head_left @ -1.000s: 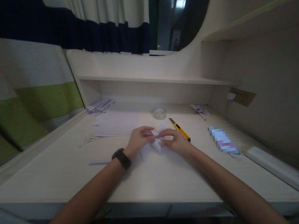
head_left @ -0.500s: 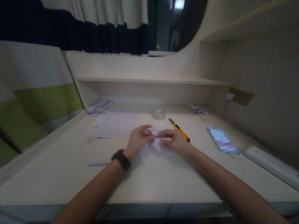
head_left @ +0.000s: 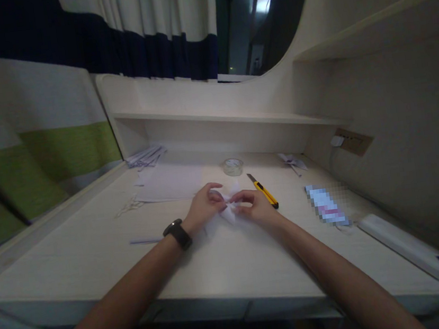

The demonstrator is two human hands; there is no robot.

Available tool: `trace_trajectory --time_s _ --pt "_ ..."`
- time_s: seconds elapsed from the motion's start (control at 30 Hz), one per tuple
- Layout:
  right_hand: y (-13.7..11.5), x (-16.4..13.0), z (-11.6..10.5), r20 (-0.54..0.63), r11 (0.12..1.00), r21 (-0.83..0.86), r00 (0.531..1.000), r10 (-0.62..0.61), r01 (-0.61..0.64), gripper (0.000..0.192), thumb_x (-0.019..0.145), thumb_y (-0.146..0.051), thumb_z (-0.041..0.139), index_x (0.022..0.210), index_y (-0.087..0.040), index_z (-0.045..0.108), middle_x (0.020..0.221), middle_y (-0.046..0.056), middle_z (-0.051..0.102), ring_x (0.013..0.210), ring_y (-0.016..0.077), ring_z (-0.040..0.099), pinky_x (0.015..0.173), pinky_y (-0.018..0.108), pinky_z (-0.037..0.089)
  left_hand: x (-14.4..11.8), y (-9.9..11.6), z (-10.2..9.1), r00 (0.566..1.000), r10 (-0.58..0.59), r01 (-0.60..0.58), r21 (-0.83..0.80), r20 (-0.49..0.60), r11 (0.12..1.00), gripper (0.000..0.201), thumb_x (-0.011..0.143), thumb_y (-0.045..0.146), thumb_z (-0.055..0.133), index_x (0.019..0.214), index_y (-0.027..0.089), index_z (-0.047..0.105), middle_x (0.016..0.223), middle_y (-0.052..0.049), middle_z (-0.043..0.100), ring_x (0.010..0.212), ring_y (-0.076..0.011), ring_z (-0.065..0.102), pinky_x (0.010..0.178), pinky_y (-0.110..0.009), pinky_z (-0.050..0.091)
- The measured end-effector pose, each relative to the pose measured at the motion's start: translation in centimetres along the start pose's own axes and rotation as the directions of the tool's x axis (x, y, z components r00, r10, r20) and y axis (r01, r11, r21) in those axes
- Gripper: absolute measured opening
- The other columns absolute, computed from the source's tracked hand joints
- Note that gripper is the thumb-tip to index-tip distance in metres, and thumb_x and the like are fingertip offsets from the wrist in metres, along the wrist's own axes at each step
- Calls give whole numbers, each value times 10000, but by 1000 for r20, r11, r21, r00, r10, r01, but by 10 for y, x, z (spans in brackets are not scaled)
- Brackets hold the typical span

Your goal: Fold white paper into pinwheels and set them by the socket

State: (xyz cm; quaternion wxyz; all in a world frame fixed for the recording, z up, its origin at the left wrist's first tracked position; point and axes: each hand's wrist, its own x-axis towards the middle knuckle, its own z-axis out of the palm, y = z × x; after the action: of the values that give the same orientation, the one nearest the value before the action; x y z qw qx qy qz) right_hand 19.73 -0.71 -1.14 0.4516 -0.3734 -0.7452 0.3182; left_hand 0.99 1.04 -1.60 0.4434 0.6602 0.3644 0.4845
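A folded white paper pinwheel (head_left: pixel 229 215) is between my two hands, low over the desk. My left hand (head_left: pixel 205 202), with a black watch on its wrist, pinches the paper near its centre from the left. From the right, my right hand (head_left: pixel 257 208) closes thumb and fingers on the same middle part. The fingers cover much of the centre, and some blades are hard to make out against the pale desk. Just beyond my right hand lies a yellow utility knife (head_left: pixel 265 193) with its blade out. A thin paper stick (head_left: pixel 145 241) lies beside my left wrist.
A tape roll (head_left: pixel 233 167) stands behind my hands. White paper sheets (head_left: pixel 169 181) and a pile of paper sticks (head_left: pixel 146 156) lie at the back left. A finished pinwheel (head_left: pixel 292 162), a blurred-out phone-like item (head_left: pixel 326 206) and a white power strip (head_left: pixel 409 248) line the right.
Both hands stay at nearly the same spot, still pinching the paper. The pinwheel's lower left blade shows less distinctly than before.
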Motion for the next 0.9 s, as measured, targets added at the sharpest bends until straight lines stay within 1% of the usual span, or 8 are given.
trace_trajectory --time_s 0.17,0.33,0.5,0.57,0.7,0.8,0.9 --pt "1 0 0 11 1000 -8 1000 -5 5 194 642 -241 731 807 -156 672 823 52 682 777 175 618 745 299 473 -1 0 1 1000 -23 23 -10 0 1000 478 587 132 669 1039 141 511 636 23 610 585 -139 594 556 -239 444" --pt "2 -1 0 14 999 -36 1000 2 -2 184 657 -244 717 808 -151 667 809 49 674 765 170 608 735 295 468 -3 4 0 997 -43 45 -39 57 998 446 582 137 665 992 149 490 599 36 603 556 -133 587 528 -223 416" --pt "4 -2 0 17 999 -49 1000 -2 3 158 667 -233 700 795 -148 661 779 39 666 718 156 599 686 278 470 -4 9 1 990 -64 61 27 123 998 401 595 132 664 964 148 510 594 24 619 530 -124 582 526 -223 412" --pt "4 -2 -1 11 999 -44 1000 0 0 147 663 -227 697 779 -147 654 764 36 662 701 152 596 668 271 470 -4 8 1 988 -63 60 25 144 998 403 596 139 672 967 146 515 594 19 621 534 -131 586 523 -228 414" --pt "4 -1 -2 -4 999 -46 1000 6 -6 132 670 -237 689 760 -153 643 751 32 653 698 150 594 665 269 471 -4 6 -1 977 -70 78 -35 204 996 469 604 155 692 1035 147 507 618 8 631 550 -137 595 524 -230 409" --pt "6 0 -2 -40 999 -43 999 -15 13 157 668 -241 691 792 -155 645 775 36 653 714 152 597 681 274 473 -5 8 -1 964 -106 138 -117 245 984 521 611 174 704 1087 142 495 663 -5 642 554 -126 588 523 -223 397" --pt "7 1 -1 -64 998 -38 997 -46 44 207 660 -226 695 851 -157 652 826 48 663 753 163 605 712 288 476 -5 10 1 964 -124 158 -133 234 979 509 628 236 725 1078 131 511 663 -8 634 518 -104 552 490 -206 359"
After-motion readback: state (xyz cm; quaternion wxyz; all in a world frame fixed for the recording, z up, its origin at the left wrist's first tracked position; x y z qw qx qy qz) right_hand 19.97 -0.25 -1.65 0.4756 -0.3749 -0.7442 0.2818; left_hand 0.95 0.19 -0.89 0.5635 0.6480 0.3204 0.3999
